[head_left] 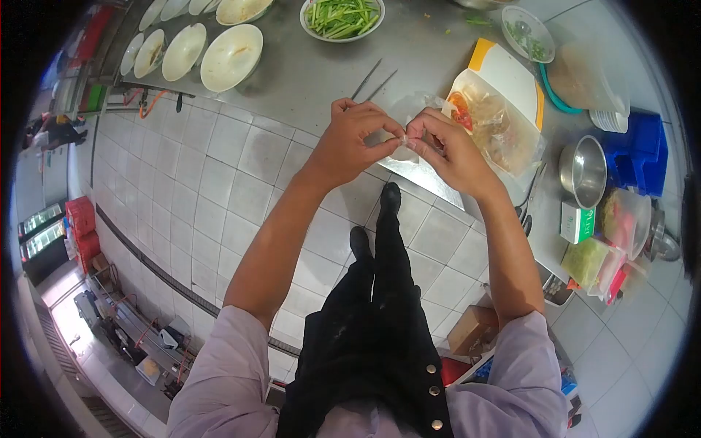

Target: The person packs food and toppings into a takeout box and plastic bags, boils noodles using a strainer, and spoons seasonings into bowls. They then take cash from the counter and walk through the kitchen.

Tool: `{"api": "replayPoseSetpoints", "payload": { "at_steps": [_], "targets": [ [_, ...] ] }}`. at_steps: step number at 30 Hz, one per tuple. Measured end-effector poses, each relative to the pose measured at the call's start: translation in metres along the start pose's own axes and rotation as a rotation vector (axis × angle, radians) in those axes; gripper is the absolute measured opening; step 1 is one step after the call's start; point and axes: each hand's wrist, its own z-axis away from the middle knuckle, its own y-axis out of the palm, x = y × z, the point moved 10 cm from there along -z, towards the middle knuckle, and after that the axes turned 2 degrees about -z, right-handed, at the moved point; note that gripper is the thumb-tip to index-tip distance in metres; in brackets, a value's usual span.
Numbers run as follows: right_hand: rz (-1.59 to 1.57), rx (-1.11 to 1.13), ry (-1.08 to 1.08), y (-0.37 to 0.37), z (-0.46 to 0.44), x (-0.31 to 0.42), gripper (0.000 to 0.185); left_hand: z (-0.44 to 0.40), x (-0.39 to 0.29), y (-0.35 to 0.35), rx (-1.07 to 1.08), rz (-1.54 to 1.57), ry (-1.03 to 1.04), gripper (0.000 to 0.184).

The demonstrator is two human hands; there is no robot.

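Note:
My left hand (352, 142) and my right hand (451, 150) meet at the front edge of the steel counter. Thumb and fingers of each are pinched together, fingertips nearly touching. Between them is a bit of thin, clear plastic bag (404, 139); more of it shows faintly behind and below the fingers, and its contents cannot be made out. Just beyond my left hand lies a pair of tongs or chopsticks (374, 82), partly hidden by the hand. To the right of my right hand, a clear bag (496, 135) with something red and brownish lies on a white and yellow box (511, 77).
A bowl of cut green vegetables (343, 20) stands at the back. Several white bowls (232, 58) line the left. On the right are a steel bowl (584, 171), a blue bin (639, 153), a green-white box (577, 223) and scissors (526, 219). Tiled floor (255, 160) lies below.

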Motion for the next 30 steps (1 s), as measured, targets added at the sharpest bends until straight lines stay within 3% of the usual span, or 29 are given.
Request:
{"api": "replayPoseSetpoints", "payload": {
  "at_steps": [6, 9, 15, 23, 26, 30],
  "targets": [
    [0.037, -0.130, -0.053, -0.004, 0.005, 0.007, 0.014, 0.000, -0.005, -0.004, -0.078, 0.044, -0.020, 0.013],
    [0.135, -0.209, -0.192, -0.009, 0.008, 0.021, 0.015, 0.003, -0.004, -0.002, -0.140, 0.046, -0.027, 0.015],
    [0.196, -0.253, -0.229, -0.014, 0.010, 0.025, 0.016, 0.008, -0.003, 0.000, -0.250, 0.022, -0.059, 0.015],
    [0.138, -0.284, -0.121, -0.011, 0.014, 0.016, 0.016, 0.007, -0.003, 0.005, -0.250, 0.058, -0.079, 0.009],
    [0.159, -0.313, -0.156, -0.008, 0.013, 0.013, 0.017, 0.007, -0.013, 0.005, -0.279, 0.007, -0.068, 0.015],
    [0.148, -0.377, -0.219, -0.006, 0.015, 0.019, 0.018, 0.014, -0.013, 0.004, -0.446, -0.006, -0.127, 0.018]
  ]
}}
